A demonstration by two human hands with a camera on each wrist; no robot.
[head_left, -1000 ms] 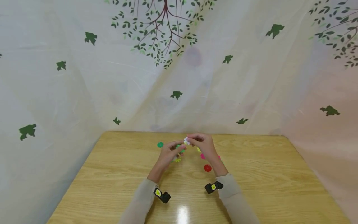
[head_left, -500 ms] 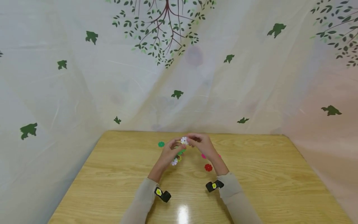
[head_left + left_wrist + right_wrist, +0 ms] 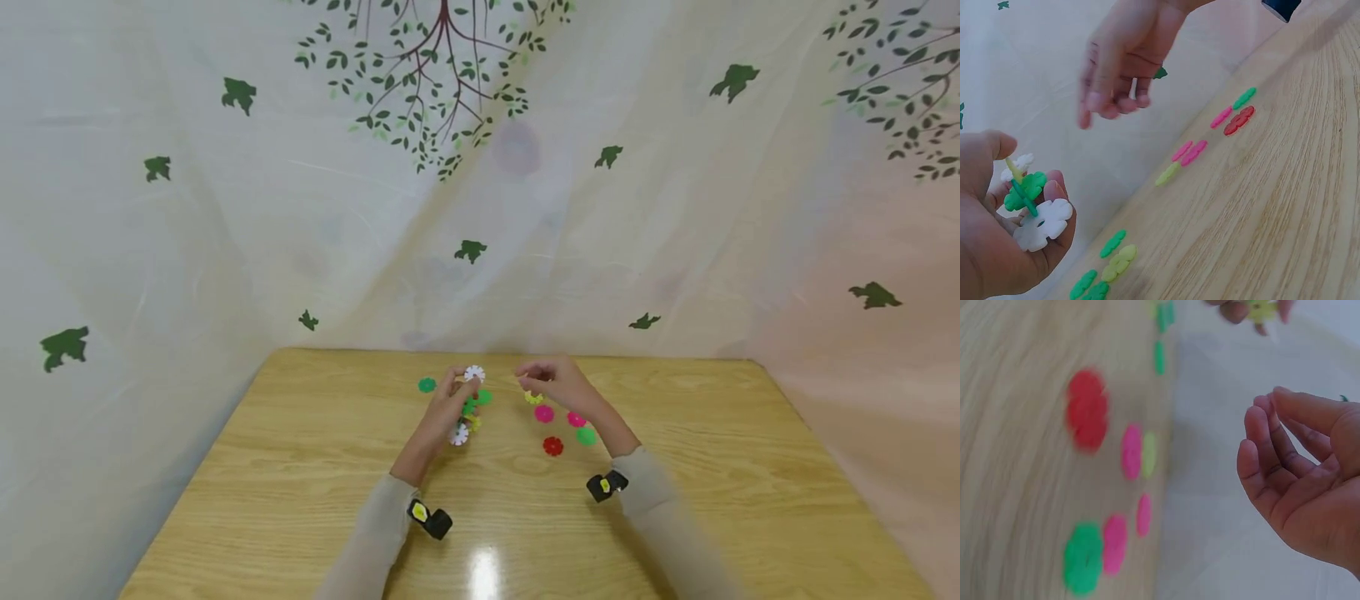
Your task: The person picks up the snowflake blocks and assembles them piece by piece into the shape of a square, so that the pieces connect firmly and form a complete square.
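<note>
Left hand (image 3: 991,250) holding joined flower pieces (image 3: 1055,215) (white, green and yellow) in curled fingers, right hand (image 3: 1319,497) apart, its fingers loosely bent, red flower disc (image 3: 552,447) on wooden table (image 3: 510,492).

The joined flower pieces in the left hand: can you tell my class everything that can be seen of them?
The joined flower pieces look like thin plastic discs with notched, petal-like rims, slotted together at angles. A white piece with a small central slot faces the left wrist camera; green, yellow and more white show beyond it, some edge-on. The left hand holds the cluster off the table with curled fingers, partly hiding it; the right hand does not touch it.
</note>
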